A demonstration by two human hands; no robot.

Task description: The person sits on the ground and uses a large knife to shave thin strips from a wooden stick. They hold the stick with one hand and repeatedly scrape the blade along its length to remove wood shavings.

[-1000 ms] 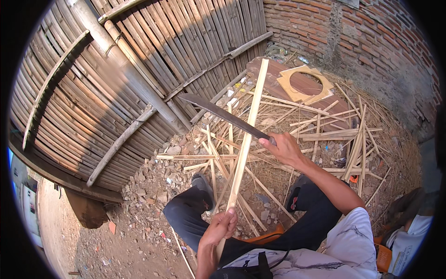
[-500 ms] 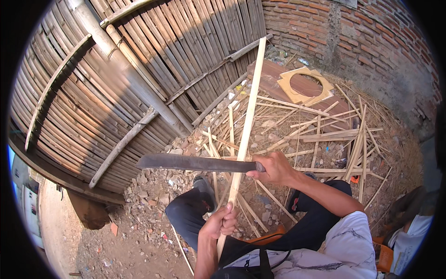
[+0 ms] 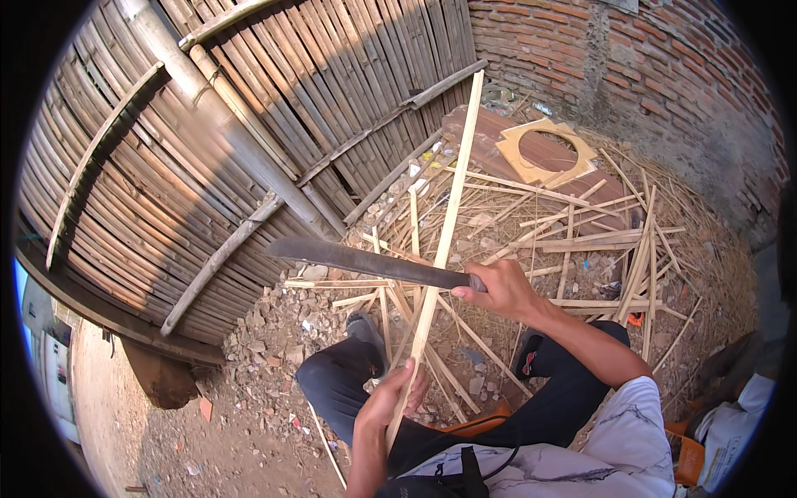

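Note:
A long pale bamboo strip (image 3: pixel 454 197) slants up and away from my lap, its far end near the foot of the walls. Low on the strip, my left hand (image 3: pixel 397 393) is closed around it between my knees. My right hand (image 3: pixel 503 286) grips the handle of a machete (image 3: pixel 365 261), whose dark blade points left and lies across the strip about midway along. Whether the edge bites into the bamboo or only rests against it, I cannot tell.
Several cut strips (image 3: pixel 591 243) lie heaped on rubble ahead and right. A board (image 3: pixel 477 138) carries a yellowish panel with a round hole (image 3: pixel 512 154). A bamboo slat wall (image 3: pixel 241 108) rises at left, a brick wall (image 3: pixel 664 91) behind. Another person's clothing (image 3: pixel 735 436) shows at lower right.
My right hand has shifted slightly right, and the machete has tilted, its tip now higher than its handle. The strip's far end has swung a little right. My left hand keeps its hold.

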